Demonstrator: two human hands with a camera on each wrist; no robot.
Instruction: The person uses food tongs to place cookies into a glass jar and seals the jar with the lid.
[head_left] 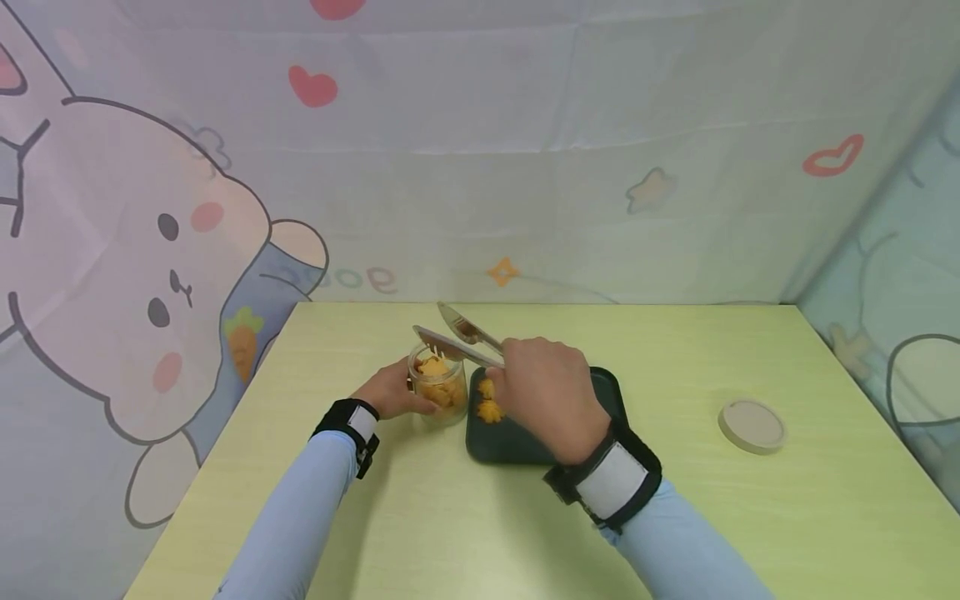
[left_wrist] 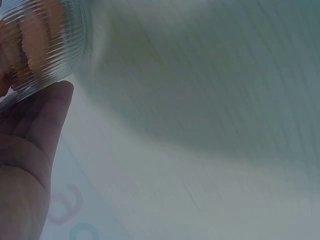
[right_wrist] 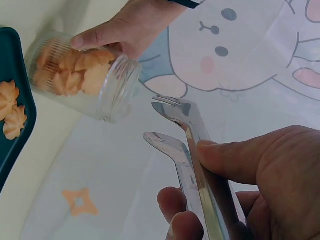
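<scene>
My left hand (head_left: pixel 393 392) holds a ribbed glass jar (head_left: pixel 442 408) around its side; the jar stands on the table with its mouth uncovered. Golden, ridged cookies (right_wrist: pixel 75 70) partly fill it. In the left wrist view, the jar (left_wrist: pixel 75 45) shows only at the upper left corner, above the fingers. My right hand (head_left: pixel 547 396) grips metal serving tongs (right_wrist: pixel 195 165), thumb on one arm and fingers on the other. Their tips are spread apart with nothing between them, above the jar's mouth. Two cookies (head_left: pixel 490 411) show on a dark green tray (head_left: pixel 498 450), which my right hand partly covers.
A round beige lid (head_left: pixel 752 426) lies on the pale yellow table (head_left: pixel 690 533), to the right of the tray. Behind the table hangs a printed cloth (head_left: pixel 480 167) with hearts and a cartoon rabbit. A dark cable loop (head_left: pixel 892 375) appears at the far right.
</scene>
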